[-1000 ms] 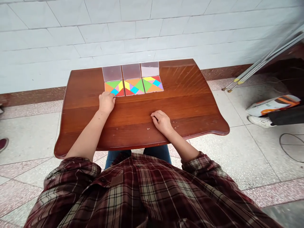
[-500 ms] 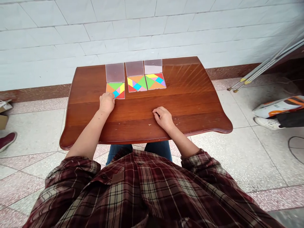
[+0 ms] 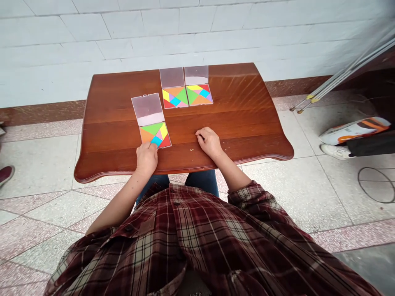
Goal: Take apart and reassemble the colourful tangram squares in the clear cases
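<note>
Tabletop (image 3: 105, 131): left hand (image 3: 147, 159) on tangram case (image 3: 153, 132).

I'm working at a reddish-brown wooden counter (image 3: 240, 102) that is carrying three open tangram cases, their clear lids folded back toward the wall. Two cases (image 3: 187, 95) are sitting just beside each other at the far edge, while a third case (image 3: 155, 135) is lying nearer me, to my left of them.

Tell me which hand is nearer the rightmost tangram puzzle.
Right. The right hand rests on the table in front of the puzzle, not touching it. The left hand is farther away, off to the left, with its fingers on another puzzle.
</note>
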Available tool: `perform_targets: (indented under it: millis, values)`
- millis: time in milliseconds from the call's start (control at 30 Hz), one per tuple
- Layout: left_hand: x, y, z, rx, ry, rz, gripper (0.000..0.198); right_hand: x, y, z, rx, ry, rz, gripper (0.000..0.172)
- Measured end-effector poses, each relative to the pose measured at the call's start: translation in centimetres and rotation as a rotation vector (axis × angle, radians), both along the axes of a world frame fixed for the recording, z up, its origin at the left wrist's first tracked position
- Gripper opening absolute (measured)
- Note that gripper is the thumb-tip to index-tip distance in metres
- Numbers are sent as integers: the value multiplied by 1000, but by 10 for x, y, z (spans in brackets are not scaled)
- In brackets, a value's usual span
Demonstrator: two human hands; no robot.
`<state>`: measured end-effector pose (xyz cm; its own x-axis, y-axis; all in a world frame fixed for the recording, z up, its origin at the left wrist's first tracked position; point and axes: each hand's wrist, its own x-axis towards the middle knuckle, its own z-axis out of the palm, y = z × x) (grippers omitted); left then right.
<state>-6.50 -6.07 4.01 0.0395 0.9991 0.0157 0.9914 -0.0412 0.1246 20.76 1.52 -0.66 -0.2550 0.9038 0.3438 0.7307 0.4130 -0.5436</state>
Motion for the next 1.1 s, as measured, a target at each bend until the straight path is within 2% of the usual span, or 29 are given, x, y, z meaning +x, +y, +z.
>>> perform_targets:
  millis: [233, 300, 433, 500, 600, 667, 733, 800, 867, 967, 1033, 1100]
  values:
    - [15, -21, -33, 271, -50, -189, 26, 0, 2, 0, -19, 13, -9, 20]
    - [19, -25, -38, 325, -67, -215, 26, 0, 3, 1, -24, 7, -8, 21]
    - [32, -39, -30, 234, -166, -243, 22, -3, 1, 4, -49, 19, -39, 19]
    - [38, -46, -23, 147, -277, -177, 19, -10, -7, 7, -75, 54, -81, 18]
    - [37, -47, -15, 140, -340, -132, 18, -27, -30, 11, -127, 123, -96, 19]
    - [25, -36, -13, 164, -369, -118, 19, -39, -49, 14, -153, 144, -47, 25]
    - [6, -17, -14, 207, -422, -77, 21, -47, -68, 15, -161, 147, 41, 30]
    - [-12, 9, -19, 300, -627, 110, 21, -52, -82, 16, -149, 135, 120, 36]
    - [-23, 36, -24, 297, -795, 263, 24, -53, -91, 14, -135, 111, 161, 41]
    - [-21, 69, -31, 228, -1029, 265, 41, -50, -94, 10, -123, 92, 165, 41]
    - [-13, 84, -35, 193, -1098, 258, 50, -49, -94, 8, -115, 103, 157, 36]
    - [-5, 91, -40, 180, -1135, 197, 52, -48, -92, 7, -114, 112, 155, 31]
